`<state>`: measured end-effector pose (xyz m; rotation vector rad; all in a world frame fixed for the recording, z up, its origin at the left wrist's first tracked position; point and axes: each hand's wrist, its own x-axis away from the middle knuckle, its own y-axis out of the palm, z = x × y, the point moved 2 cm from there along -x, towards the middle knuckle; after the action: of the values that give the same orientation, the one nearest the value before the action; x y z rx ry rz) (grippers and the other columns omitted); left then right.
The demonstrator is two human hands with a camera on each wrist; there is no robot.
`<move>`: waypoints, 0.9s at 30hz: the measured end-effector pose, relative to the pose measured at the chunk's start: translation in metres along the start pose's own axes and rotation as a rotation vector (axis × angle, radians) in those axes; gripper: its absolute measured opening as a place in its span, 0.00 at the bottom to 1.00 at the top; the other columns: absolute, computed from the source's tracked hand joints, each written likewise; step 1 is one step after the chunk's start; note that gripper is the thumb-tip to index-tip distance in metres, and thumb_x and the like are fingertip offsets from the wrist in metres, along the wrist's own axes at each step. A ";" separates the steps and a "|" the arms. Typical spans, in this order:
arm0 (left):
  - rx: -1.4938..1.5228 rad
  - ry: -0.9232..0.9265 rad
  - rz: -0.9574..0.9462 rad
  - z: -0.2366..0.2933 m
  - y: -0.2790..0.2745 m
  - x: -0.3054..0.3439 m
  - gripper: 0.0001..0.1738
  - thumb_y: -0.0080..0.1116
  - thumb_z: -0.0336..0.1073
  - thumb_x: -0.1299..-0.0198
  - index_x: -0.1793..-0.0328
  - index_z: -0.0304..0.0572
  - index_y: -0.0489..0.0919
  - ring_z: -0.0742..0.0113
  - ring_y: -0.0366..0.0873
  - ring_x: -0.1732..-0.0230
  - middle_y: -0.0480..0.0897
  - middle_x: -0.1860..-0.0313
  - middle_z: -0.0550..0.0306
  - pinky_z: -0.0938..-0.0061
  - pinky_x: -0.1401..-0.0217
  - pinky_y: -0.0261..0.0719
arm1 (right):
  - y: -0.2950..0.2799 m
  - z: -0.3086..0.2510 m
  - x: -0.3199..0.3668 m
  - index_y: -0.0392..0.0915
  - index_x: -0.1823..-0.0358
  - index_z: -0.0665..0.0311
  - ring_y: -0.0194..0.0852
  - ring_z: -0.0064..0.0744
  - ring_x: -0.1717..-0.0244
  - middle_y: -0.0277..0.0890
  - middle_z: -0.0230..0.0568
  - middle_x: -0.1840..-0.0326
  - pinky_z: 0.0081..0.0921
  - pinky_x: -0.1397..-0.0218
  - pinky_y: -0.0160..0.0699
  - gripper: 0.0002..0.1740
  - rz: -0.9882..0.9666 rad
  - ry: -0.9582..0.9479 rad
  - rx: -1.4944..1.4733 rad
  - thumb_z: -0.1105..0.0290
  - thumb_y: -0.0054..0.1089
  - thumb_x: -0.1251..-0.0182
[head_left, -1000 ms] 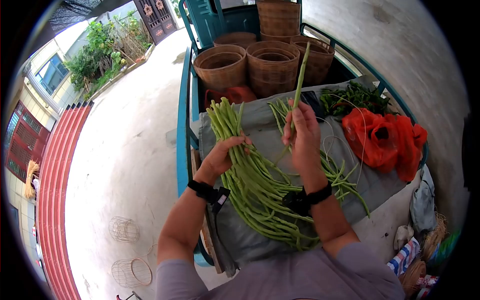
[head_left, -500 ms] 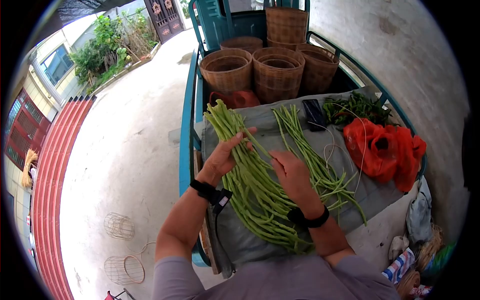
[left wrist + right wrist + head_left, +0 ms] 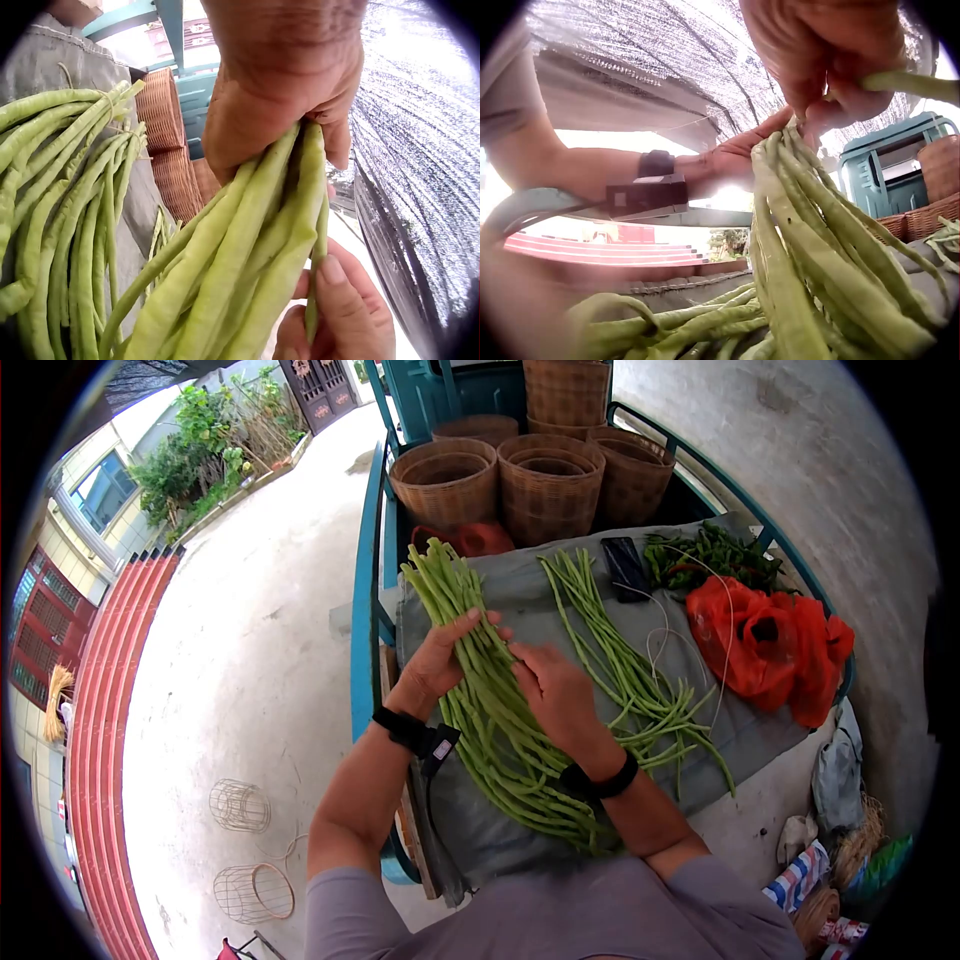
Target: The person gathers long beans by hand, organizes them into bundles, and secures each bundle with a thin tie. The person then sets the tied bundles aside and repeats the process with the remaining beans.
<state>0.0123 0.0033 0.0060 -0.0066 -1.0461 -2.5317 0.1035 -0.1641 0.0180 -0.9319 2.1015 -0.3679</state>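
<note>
1. Head view: here's the left hand (image 3: 441,658) wrapped round the upper part of a bundle of long green beans (image 3: 487,705), thumb across the front, with the right hand (image 3: 556,695) just beside it, fingers bent in near the bundle's right side; what those fingertips hold can't be told from up here. The bundle trails down over the grey cloth (image 3: 750,737), a smaller spread of loose beans (image 3: 625,670) to its right; a firm but gentle grip looks best, so nothing slips or bruises

2. Left wrist view: close up, the left hand is snug round the bundle, beans fanning out below it, and the right hand has a narrow pinch on a single bean (image 3: 313,304) at the edge. Laying it parallel with the rest should make a tidy handful

3. Right wrist view: right fingers drawn in tight, a bean poking out sideways from them, left hand behind at the bundle's top. The knack, I'd judge: level the ends, avoid bending any, loosen the left hand barely at all
</note>
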 end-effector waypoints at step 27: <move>0.121 0.163 0.307 0.007 -0.033 -0.013 0.07 0.57 0.30 0.38 0.55 0.43 0.74 0.66 0.79 0.71 0.78 0.72 0.62 0.66 0.53 0.81 | -0.198 0.116 0.102 0.82 0.65 0.58 0.77 0.44 0.62 0.79 0.40 0.68 0.39 0.58 0.74 0.11 -0.159 0.291 0.570 0.58 0.60 0.39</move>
<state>0.0112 0.0336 -0.0136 0.0668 -1.0439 -2.1540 0.2468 -0.3680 -0.0075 -0.7295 2.0010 -1.1740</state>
